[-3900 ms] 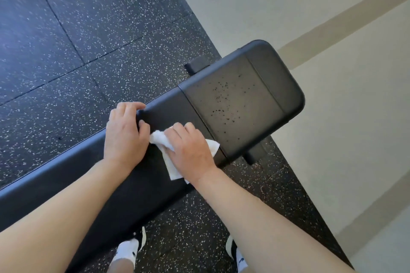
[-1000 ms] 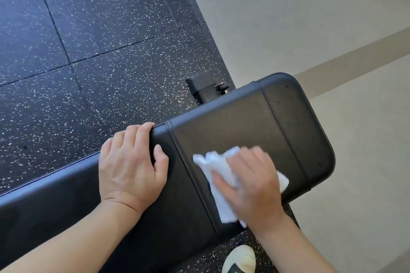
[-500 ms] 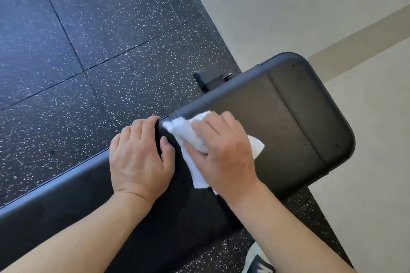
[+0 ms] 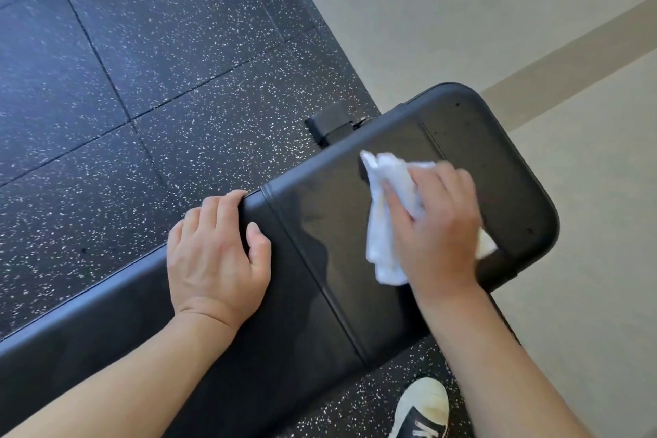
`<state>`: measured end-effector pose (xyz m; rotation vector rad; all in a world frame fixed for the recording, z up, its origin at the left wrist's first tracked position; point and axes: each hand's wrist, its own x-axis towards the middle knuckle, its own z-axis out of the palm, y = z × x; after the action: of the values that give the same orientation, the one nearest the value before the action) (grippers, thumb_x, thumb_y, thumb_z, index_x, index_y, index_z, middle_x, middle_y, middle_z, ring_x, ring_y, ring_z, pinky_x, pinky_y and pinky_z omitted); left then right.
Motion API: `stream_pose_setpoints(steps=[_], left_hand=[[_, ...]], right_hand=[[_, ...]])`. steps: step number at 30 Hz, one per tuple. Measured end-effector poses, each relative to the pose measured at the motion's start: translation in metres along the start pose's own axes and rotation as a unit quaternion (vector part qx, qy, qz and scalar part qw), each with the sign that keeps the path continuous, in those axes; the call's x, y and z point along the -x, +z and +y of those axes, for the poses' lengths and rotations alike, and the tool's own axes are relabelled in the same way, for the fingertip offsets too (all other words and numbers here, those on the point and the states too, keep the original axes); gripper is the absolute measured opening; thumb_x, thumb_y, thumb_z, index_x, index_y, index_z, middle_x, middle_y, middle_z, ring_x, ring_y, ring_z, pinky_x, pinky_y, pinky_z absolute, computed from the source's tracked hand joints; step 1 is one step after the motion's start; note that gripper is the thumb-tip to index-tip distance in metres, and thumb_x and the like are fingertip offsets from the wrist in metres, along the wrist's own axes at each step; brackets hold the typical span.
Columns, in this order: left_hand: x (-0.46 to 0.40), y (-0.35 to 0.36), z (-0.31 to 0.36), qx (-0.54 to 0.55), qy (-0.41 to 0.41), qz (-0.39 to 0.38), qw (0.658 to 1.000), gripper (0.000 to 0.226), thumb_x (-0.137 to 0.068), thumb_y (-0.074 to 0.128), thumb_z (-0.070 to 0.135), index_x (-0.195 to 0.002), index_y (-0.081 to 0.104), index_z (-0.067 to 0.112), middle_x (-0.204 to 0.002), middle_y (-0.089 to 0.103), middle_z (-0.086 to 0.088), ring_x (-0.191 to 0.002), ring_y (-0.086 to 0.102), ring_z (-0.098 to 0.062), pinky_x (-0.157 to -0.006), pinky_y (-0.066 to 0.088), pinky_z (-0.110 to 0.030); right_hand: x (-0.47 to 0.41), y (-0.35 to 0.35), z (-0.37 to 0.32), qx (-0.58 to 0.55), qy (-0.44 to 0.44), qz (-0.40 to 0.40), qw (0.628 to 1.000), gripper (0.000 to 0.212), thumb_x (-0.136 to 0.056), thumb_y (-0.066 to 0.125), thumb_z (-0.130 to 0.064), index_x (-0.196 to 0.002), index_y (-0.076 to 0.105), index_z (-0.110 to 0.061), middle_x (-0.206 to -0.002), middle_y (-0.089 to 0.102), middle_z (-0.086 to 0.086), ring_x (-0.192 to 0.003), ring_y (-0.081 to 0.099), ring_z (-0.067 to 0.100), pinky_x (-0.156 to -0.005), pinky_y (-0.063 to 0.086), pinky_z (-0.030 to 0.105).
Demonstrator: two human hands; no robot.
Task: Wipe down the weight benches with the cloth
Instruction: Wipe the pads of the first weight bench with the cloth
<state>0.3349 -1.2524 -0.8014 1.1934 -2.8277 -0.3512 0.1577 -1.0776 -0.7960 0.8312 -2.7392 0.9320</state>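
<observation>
A black padded weight bench (image 4: 320, 260) runs from the lower left to the right middle of the head view, with a seam between two pads. My left hand (image 4: 217, 252) grips the bench's far edge beside the seam, fingers curled over the rim and thumb on top. My right hand (image 4: 441, 224) lies flat on a crumpled white cloth (image 4: 384, 242) and presses it onto the end pad. The cloth sticks out past the fingertips and on the hand's left side. Part of it is hidden under the palm.
A black metal bracket (image 4: 330, 124) of the bench frame pokes out behind the far edge. Speckled black rubber tiles (image 4: 142, 82) cover the floor on the left, beige flooring (image 4: 462, 11) on the right. My shoe (image 4: 423, 409) stands beneath the bench's near edge.
My right hand has slid the cloth from the seam, beside my left hand, out along the end pad to the right. My left hand has kept its grip on the far edge.
</observation>
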Motion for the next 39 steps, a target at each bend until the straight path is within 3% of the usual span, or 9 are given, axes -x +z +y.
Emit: stream_pose_setpoints(steps=[3, 8, 14, 18, 22, 27, 30, 34, 39], left_hand=[[0.000, 0.001, -0.001, -0.005, 0.000, 0.001, 1.000, 0.050, -0.093, 0.039, 0.036, -0.132, 0.057, 0.011, -0.114, 0.061, -0.011, -0.103, 0.053, -0.036, -0.094, 0.038, -0.049], [-0.001, -0.001, 0.002, 0.006, -0.012, -0.006, 1.000, 0.046, -0.090, 0.039, 0.034, -0.127, 0.057, 0.012, -0.112, 0.062, -0.013, -0.102, 0.054, -0.039, -0.092, 0.038, -0.051], [0.000, 0.000, 0.002, 0.005, -0.003, 0.008, 1.000, 0.050, -0.092, 0.039, 0.035, -0.131, 0.057, 0.010, -0.114, 0.061, -0.016, -0.102, 0.053, -0.040, -0.093, 0.039, -0.053], [0.000, 0.000, 0.002, 0.005, -0.006, 0.003, 1.000, 0.050, -0.092, 0.039, 0.035, -0.132, 0.056, 0.010, -0.113, 0.061, -0.016, -0.103, 0.054, -0.041, -0.093, 0.039, -0.054], [0.000, -0.002, 0.002, 0.007, -0.004, 0.000, 1.000, 0.051, -0.092, 0.040, 0.034, -0.132, 0.057, 0.008, -0.113, 0.062, -0.018, -0.103, 0.054, -0.042, -0.093, 0.040, -0.055], [0.001, -0.002, 0.003, 0.007, -0.010, 0.000, 1.000, 0.052, -0.092, 0.039, 0.035, -0.132, 0.057, 0.007, -0.115, 0.062, -0.019, -0.104, 0.054, -0.043, -0.094, 0.040, -0.055], [0.002, -0.002, 0.004, 0.007, -0.013, -0.001, 1.000, 0.052, -0.092, 0.039, 0.036, -0.132, 0.057, 0.007, -0.115, 0.062, -0.019, -0.104, 0.054, -0.043, -0.094, 0.039, -0.055], [0.001, -0.002, 0.004, 0.005, -0.016, -0.001, 1.000, 0.052, -0.093, 0.039, 0.035, -0.133, 0.057, 0.008, -0.116, 0.062, -0.020, -0.106, 0.054, -0.043, -0.096, 0.039, -0.055], [0.001, -0.001, 0.002, 0.014, -0.011, 0.007, 1.000, 0.050, -0.093, 0.041, 0.034, -0.132, 0.057, 0.008, -0.115, 0.062, -0.018, -0.104, 0.054, -0.042, -0.095, 0.038, -0.054]], right_hand=[[-0.032, 0.038, -0.049, 0.002, 0.023, -0.031, 0.999, 0.016, -0.094, 0.070, -0.026, -0.087, 0.070, -0.012, -0.090, 0.065, 0.008, -0.083, 0.057, 0.036, -0.075, 0.044, 0.047], [-0.003, 0.056, -0.107, -0.048, -0.050, -0.092, 0.993, 0.011, -0.086, 0.075, -0.018, -0.084, 0.066, -0.011, -0.089, 0.061, 0.006, -0.082, 0.053, 0.029, -0.069, 0.045, 0.044], [0.071, -0.025, -0.017, -0.045, -0.079, -0.112, 0.990, 0.005, -0.094, 0.074, -0.012, -0.099, 0.072, -0.013, -0.096, 0.061, -0.002, -0.079, 0.048, 0.024, -0.072, 0.048, 0.040], [0.060, -0.065, 0.046, -0.005, -0.024, -0.071, 0.997, 0.019, -0.104, 0.064, -0.028, -0.099, 0.077, -0.015, -0.098, 0.060, -0.005, -0.085, 0.048, 0.021, -0.081, 0.045, 0.030], [0.011, -0.032, 0.035, 0.005, 0.002, -0.031, 0.999, 0.002, -0.093, 0.075, -0.013, -0.094, 0.074, -0.012, -0.095, 0.057, -0.003, -0.084, 0.042, 0.019, -0.079, 0.037, 0.023], [-0.082, 0.031, -0.007, -0.016, -0.026, -0.009, 1.000, 0.009, -0.090, 0.071, -0.012, -0.088, 0.071, -0.003, -0.091, 0.064, 0.014, -0.083, 0.053, 0.033, -0.078, 0.044, 0.039], [-0.112, 0.051, -0.023, -0.015, -0.026, -0.050, 0.998, 0.011, -0.089, 0.069, -0.012, -0.089, 0.070, 0.000, -0.094, 0.065, 0.016, -0.089, 0.055, 0.035, -0.080, 0.045, 0.044], [-0.094, 0.039, -0.024, -0.028, -0.039, -0.058, 0.997, 0.010, -0.088, 0.073, -0.010, -0.090, 0.070, 0.000, -0.093, 0.064, 0.016, -0.088, 0.055, 0.034, -0.079, 0.044, 0.041], [0.013, -0.015, -0.009, -0.075, -0.056, -0.085, 0.992, 0.006, -0.095, 0.068, -0.012, -0.101, 0.067, -0.011, -0.097, 0.057, 0.002, -0.084, 0.049, 0.025, -0.076, 0.043, 0.034]])
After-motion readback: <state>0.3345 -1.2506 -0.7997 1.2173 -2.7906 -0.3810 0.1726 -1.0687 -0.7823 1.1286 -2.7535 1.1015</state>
